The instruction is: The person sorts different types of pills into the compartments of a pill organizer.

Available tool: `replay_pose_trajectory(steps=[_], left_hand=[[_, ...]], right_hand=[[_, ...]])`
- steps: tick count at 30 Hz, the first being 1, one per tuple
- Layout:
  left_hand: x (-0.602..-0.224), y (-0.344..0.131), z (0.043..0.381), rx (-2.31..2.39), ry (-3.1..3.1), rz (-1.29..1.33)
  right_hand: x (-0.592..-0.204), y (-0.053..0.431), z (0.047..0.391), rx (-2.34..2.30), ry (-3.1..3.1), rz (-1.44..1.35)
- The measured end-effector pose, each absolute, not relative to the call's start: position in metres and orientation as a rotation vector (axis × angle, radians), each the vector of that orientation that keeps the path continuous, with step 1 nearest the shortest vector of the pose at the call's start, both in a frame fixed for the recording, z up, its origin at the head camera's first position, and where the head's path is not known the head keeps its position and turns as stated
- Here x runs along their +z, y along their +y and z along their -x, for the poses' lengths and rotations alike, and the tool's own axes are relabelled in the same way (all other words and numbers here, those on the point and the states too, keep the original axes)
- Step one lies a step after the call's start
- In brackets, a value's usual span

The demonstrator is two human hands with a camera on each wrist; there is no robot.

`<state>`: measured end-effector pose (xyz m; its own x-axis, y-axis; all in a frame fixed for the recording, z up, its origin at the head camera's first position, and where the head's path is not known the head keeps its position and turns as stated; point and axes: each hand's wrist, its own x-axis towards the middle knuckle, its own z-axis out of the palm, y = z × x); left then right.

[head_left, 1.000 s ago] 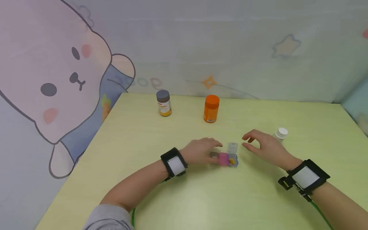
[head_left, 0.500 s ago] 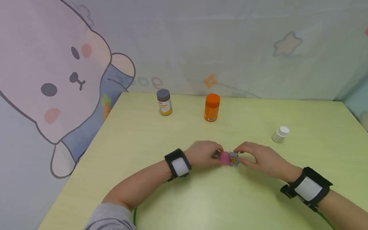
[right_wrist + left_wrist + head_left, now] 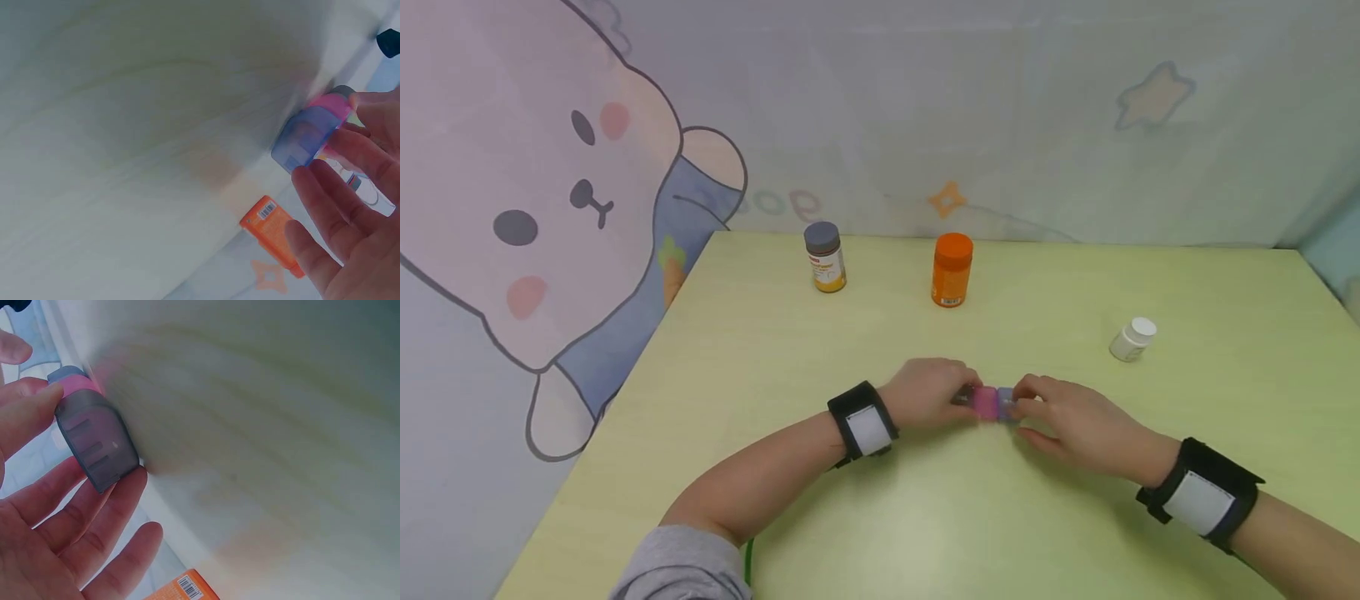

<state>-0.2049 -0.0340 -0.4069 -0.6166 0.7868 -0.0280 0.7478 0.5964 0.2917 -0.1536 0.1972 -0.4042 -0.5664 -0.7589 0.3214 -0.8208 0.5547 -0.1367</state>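
Observation:
A small pill organizer [image 3: 986, 404] lies at the middle of the table, with a dark grey, a pink and a blue section in a row. My left hand [image 3: 928, 393] grips its grey end between thumb and fingers. In the left wrist view the grey section [image 3: 100, 440] has its lid down. My right hand [image 3: 1078, 421] rests its fingertips on the blue section [image 3: 306, 137], whose lid is down, while its thumb stands off at the near corner. That hand partly hides the blue section in the head view.
A grey-capped bottle [image 3: 826, 257] and an orange bottle [image 3: 952, 271] stand toward the back of the table [image 3: 850, 517]. A white bottle [image 3: 1132, 340] is on the right, beyond my right hand. A printed cloth wall [image 3: 865, 100] rises behind the table.
The blue section's lid, lying open a second ago, has swung down. My right hand came left onto the organizer, and my left hand took hold of its grey end.

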Motion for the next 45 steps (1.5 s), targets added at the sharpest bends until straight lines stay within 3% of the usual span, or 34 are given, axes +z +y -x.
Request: replay_pose_trajectory(steps=[17, 31, 45], left_hand=[[-0.409, -0.039, 0.210, 0.320, 2.685, -1.189], [-0.398, -0.035, 0.205, 0.322, 2.661, -1.176], [-0.401, -0.033, 0.206, 0.293, 2.677, -1.201]], right_hand=[[-0.412, 0.160, 0.174, 0.070, -2.609, -1.307], [-0.411, 0.165, 0.185, 0.334, -2.685, -1.394], [-0.407, 0.167, 0.233, 0.838, -3.066, -1.104]])
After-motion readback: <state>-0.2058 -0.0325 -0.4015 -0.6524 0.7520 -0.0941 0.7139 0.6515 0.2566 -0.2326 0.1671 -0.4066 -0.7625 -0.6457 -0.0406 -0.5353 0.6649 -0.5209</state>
